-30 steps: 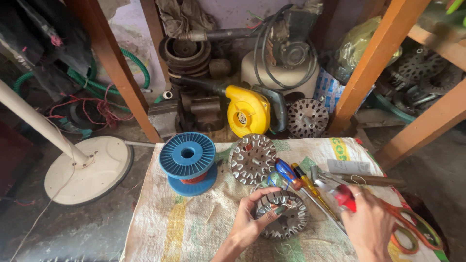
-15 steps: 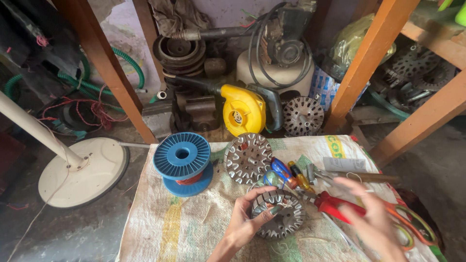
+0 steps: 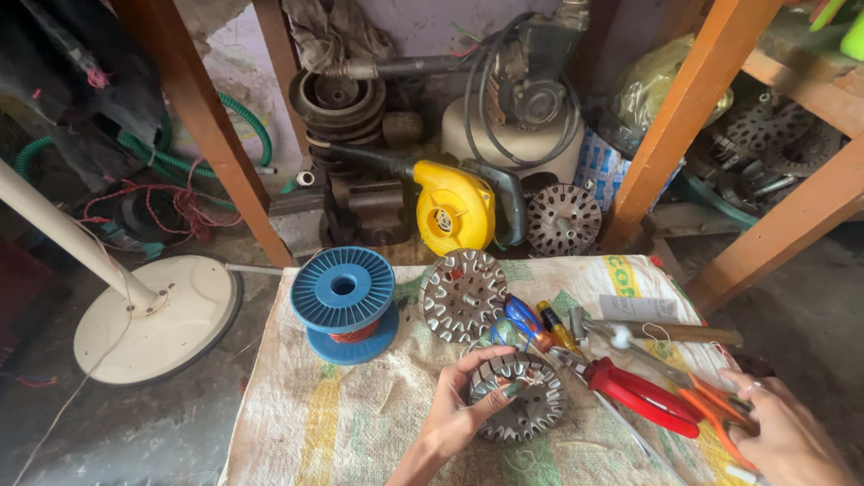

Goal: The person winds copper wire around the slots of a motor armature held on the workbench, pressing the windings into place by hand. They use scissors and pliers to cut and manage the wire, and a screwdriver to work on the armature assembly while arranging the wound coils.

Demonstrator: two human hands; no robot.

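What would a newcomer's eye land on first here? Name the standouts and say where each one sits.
The yellow blower stands out at the back, against the clutter under the wooden frame. The blue wire spool sits on the woven sack, left of a round metal stator. In front, the left hand grips a second stator, while the right hand rests on orange-handled scissors beside red-handled pliers.

Floor [image 3: 153, 423]: grey concrete, dusty.
Frame [image 3: 193, 117]: orange wooden legs.
Wall [image 3: 405, 22]: pale, stained.
Light: soft daylight.
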